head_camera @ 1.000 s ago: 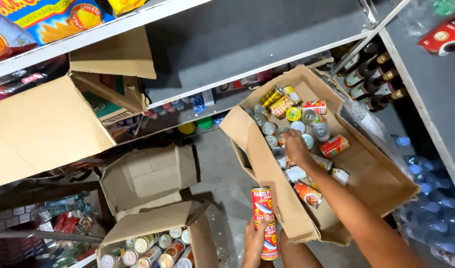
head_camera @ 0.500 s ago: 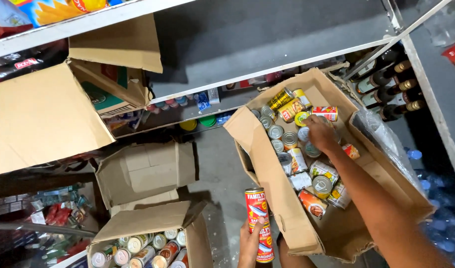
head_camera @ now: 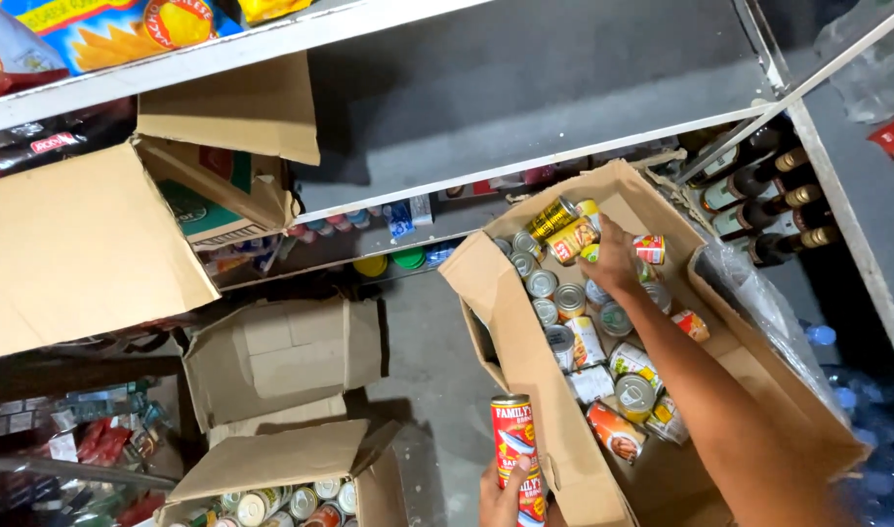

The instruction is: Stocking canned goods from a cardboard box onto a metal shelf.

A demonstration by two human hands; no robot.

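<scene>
My right hand point(head_camera: 611, 260) reaches deep into an open cardboard box point(head_camera: 525, 351) full of several tins. Its fingers close around a small red-labelled can point(head_camera: 649, 249) near the box's far end. Yellow and gold cans point(head_camera: 562, 230) lie just left of that hand. My left hand point(head_camera: 504, 493) is at the bottom edge, gripping a stack of two red sardine cans point(head_camera: 516, 456) held upright, outside the box's left wall.
A grey metal shelf point(head_camera: 554, 88) runs above the box. Dark bottles point(head_camera: 769, 200) stand at the right. An open cardboard box point(head_camera: 86, 244) sits on the left shelf. A closed carton point(head_camera: 281, 356) and another carton with several tins point(head_camera: 281, 488) lie below on the floor.
My right hand has moved from the middle of the box toward its far end and closed on a small red can. The stack in my left hand stayed put.
</scene>
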